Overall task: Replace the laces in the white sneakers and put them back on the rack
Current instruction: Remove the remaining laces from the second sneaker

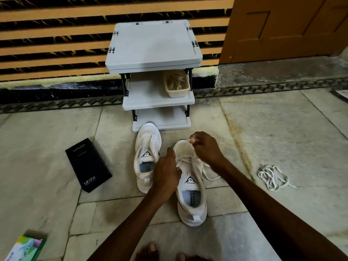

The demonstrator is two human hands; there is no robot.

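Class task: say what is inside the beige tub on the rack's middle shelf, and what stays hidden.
The beige tub holds a loose tangle of pale laces. They cover its floor, so anything beneath them cannot be seen.

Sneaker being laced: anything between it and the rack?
Partly. The other sneaker lies with its toe at the left front of the rack's bottom shelf; the right part faces the laced sneaker unobstructed. A tub takes the middle shelf's right side. The right hand pinches its lace.

White sneakers with black logo tongues, white laces, pale grey rack, beige tub, black box, orange-and-black striped wall
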